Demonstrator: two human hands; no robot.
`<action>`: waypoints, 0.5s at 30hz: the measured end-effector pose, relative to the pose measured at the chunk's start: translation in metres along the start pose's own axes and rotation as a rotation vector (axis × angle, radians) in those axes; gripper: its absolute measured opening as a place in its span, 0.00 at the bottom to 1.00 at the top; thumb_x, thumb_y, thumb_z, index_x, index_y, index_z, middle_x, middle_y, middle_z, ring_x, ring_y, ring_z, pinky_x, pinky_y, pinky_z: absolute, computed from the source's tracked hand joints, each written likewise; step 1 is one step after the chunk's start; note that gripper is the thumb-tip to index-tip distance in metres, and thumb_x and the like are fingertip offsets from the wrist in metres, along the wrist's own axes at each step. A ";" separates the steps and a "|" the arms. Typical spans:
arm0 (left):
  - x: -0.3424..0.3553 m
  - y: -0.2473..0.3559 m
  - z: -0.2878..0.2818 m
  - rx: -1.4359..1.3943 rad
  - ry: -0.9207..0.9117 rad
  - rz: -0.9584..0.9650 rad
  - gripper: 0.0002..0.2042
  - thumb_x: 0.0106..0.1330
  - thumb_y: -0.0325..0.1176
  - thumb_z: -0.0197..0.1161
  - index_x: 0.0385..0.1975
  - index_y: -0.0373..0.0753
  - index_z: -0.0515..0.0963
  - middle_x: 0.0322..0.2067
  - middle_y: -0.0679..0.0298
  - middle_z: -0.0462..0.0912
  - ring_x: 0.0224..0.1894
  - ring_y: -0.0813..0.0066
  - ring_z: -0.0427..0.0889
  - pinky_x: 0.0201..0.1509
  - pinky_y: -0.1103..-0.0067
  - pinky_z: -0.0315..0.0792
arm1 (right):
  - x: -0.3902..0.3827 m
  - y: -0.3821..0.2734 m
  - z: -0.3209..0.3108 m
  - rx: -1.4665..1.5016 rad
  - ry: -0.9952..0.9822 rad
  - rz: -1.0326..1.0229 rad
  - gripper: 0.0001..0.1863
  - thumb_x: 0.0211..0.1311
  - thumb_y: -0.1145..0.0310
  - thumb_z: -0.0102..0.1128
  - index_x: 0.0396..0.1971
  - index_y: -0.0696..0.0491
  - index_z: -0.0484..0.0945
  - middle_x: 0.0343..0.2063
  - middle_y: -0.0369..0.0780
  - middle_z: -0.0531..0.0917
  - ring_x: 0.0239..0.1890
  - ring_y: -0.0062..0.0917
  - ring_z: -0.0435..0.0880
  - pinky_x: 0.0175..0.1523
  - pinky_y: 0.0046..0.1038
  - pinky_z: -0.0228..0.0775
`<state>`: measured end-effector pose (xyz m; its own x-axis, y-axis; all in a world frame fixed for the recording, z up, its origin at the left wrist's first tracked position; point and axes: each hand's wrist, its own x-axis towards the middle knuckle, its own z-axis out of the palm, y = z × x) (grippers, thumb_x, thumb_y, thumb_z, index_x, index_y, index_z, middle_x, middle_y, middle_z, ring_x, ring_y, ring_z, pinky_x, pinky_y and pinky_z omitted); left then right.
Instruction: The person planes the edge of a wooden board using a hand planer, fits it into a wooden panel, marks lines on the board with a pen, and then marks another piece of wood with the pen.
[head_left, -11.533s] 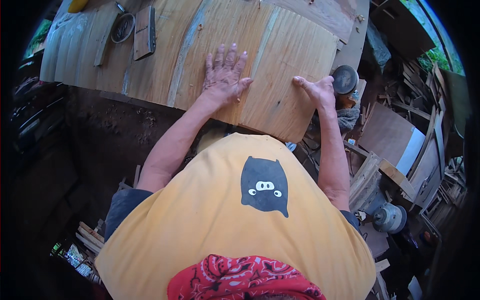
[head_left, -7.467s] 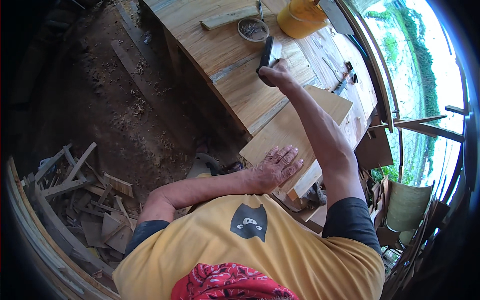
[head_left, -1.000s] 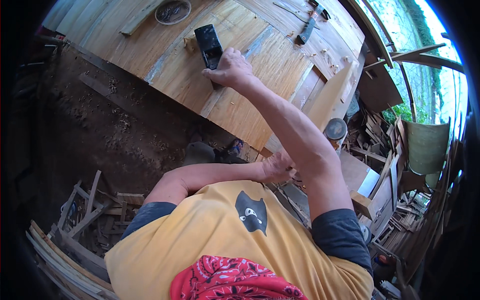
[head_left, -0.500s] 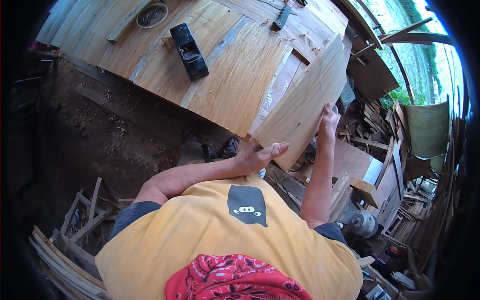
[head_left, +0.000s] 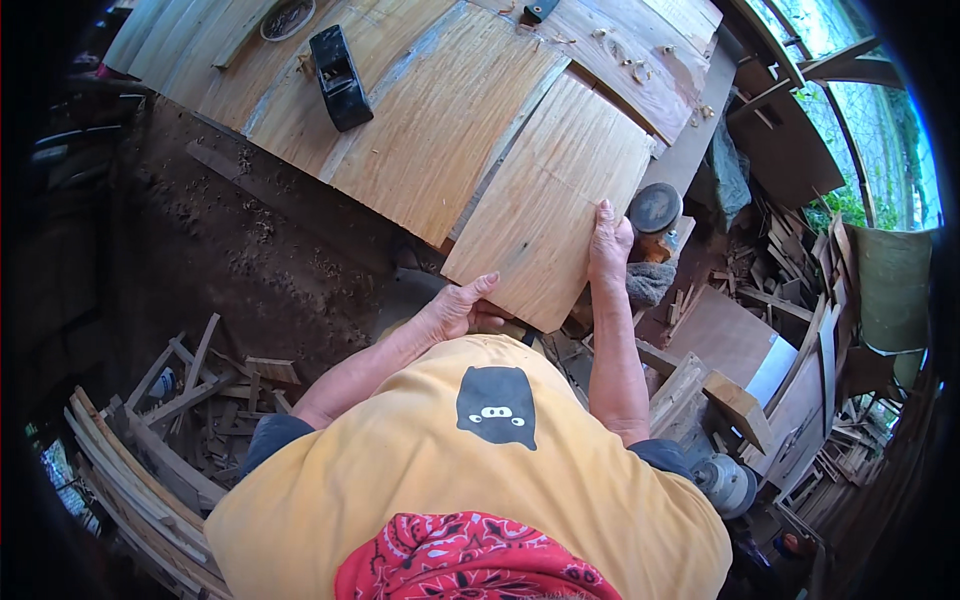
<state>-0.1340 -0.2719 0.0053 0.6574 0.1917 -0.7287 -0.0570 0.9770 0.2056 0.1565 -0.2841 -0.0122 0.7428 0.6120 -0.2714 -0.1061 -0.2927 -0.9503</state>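
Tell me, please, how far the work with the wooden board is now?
Done: the black hand plane lies put down on the workbench. In hand: the left hand and right hand grip the loose board by its near and right edges. Left: the board hangs over the bench edge, not set flat.

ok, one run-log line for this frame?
left hand: grips near edge of plywood panel | right hand: grips its right edge | panel: partly on workbench | hand plane: on bench, untouched
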 end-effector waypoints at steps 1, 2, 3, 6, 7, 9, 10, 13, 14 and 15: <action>0.004 -0.002 -0.002 -0.017 0.060 0.028 0.32 0.63 0.53 0.75 0.60 0.39 0.73 0.47 0.54 0.85 0.46 0.59 0.88 0.39 0.72 0.86 | 0.000 0.004 0.003 -0.011 0.035 -0.013 0.23 0.74 0.53 0.62 0.44 0.62 0.78 0.37 0.39 0.84 0.39 0.21 0.80 0.47 0.28 0.75; 0.007 -0.005 -0.004 -0.016 0.065 0.030 0.32 0.63 0.53 0.75 0.60 0.39 0.73 0.47 0.54 0.85 0.46 0.59 0.88 0.39 0.72 0.86 | 0.001 0.007 0.005 -0.022 0.071 -0.025 0.23 0.74 0.53 0.62 0.43 0.62 0.77 0.37 0.40 0.84 0.39 0.21 0.80 0.47 0.29 0.75; 0.007 -0.006 0.000 -0.063 0.133 0.104 0.31 0.63 0.52 0.74 0.58 0.38 0.74 0.46 0.53 0.85 0.44 0.59 0.88 0.37 0.72 0.86 | 0.000 0.005 0.006 -0.110 0.100 -0.027 0.25 0.73 0.51 0.63 0.41 0.64 0.76 0.36 0.44 0.84 0.39 0.25 0.81 0.48 0.31 0.76; 0.000 0.001 0.001 -0.063 0.263 0.212 0.30 0.65 0.53 0.72 0.55 0.34 0.74 0.44 0.51 0.85 0.39 0.59 0.89 0.32 0.72 0.86 | 0.006 -0.003 0.006 -0.385 0.095 -0.022 0.27 0.72 0.50 0.63 0.42 0.66 0.74 0.36 0.47 0.84 0.39 0.31 0.82 0.49 0.35 0.76; -0.002 0.005 0.001 -0.018 0.321 0.249 0.30 0.66 0.54 0.71 0.54 0.32 0.74 0.42 0.51 0.85 0.35 0.59 0.90 0.29 0.72 0.86 | 0.010 0.002 0.005 -0.386 0.103 -0.022 0.27 0.72 0.50 0.63 0.42 0.66 0.74 0.36 0.47 0.84 0.39 0.31 0.82 0.49 0.35 0.76; -0.007 0.014 0.000 0.105 0.354 0.232 0.31 0.68 0.56 0.68 0.54 0.30 0.74 0.40 0.51 0.85 0.31 0.59 0.89 0.28 0.72 0.85 | 0.012 0.009 0.010 -0.337 0.132 -0.079 0.30 0.72 0.48 0.63 0.43 0.67 0.73 0.38 0.52 0.84 0.42 0.39 0.83 0.52 0.40 0.75; -0.009 0.017 0.001 0.225 0.392 0.219 0.33 0.69 0.57 0.66 0.53 0.28 0.74 0.38 0.51 0.85 0.28 0.59 0.89 0.27 0.72 0.85 | 0.013 0.009 0.009 -0.337 0.131 -0.077 0.30 0.72 0.48 0.63 0.43 0.67 0.73 0.38 0.52 0.84 0.42 0.39 0.83 0.52 0.40 0.75; -0.002 0.028 0.006 0.396 0.442 0.258 0.38 0.70 0.66 0.57 0.48 0.25 0.77 0.34 0.50 0.85 0.26 0.59 0.89 0.25 0.74 0.82 | 0.019 -0.002 0.009 -0.410 0.119 -0.128 0.31 0.72 0.47 0.61 0.43 0.66 0.72 0.40 0.56 0.83 0.46 0.45 0.83 0.54 0.43 0.73; 0.000 0.033 0.006 0.444 0.426 0.241 0.40 0.70 0.69 0.55 0.46 0.25 0.78 0.33 0.49 0.85 0.26 0.59 0.89 0.24 0.74 0.82 | 0.027 -0.009 0.011 -0.463 0.104 -0.101 0.31 0.72 0.46 0.61 0.43 0.66 0.71 0.41 0.57 0.82 0.47 0.47 0.83 0.54 0.43 0.73; 0.002 0.036 0.007 0.446 0.422 0.237 0.40 0.70 0.69 0.55 0.46 0.25 0.78 0.33 0.49 0.85 0.26 0.59 0.89 0.24 0.74 0.82 | 0.035 -0.011 0.008 -0.517 0.095 -0.076 0.32 0.71 0.45 0.61 0.42 0.66 0.71 0.42 0.58 0.81 0.49 0.49 0.82 0.55 0.44 0.73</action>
<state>-0.1295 -0.2373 0.0158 0.3091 0.5058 -0.8054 0.2130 0.7885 0.5770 0.1780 -0.2535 -0.0128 0.7952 0.5829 -0.1671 0.2719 -0.5891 -0.7610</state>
